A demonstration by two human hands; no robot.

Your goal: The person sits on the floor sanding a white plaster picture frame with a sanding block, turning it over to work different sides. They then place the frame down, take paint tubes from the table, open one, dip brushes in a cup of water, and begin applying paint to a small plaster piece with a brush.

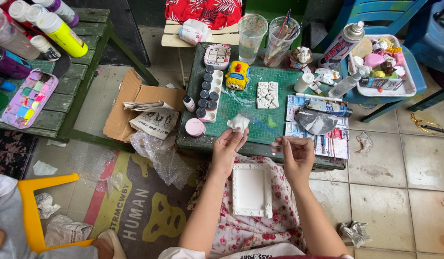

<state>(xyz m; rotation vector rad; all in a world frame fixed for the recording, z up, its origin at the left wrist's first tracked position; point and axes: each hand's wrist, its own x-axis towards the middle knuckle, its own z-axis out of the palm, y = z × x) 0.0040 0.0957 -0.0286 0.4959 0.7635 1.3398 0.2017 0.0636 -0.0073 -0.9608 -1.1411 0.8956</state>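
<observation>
Left hand [226, 146] pinching a small white plaster piece [239, 123] at the fingertips, just above the lap; right hand [295, 152] closed on a thin brush [268, 128] (tip angled toward the piece). Best kept steady, strokes light, white frame [251, 190] below both hands untouched.

An open brown cardboard box [126, 103] lies left of centre, holding a folded newspaper [152, 117]. A white and red spray can [341, 45] leans at upper right. Labelled paint bottles [37, 24], one yellow, crowd the upper left corner.
</observation>
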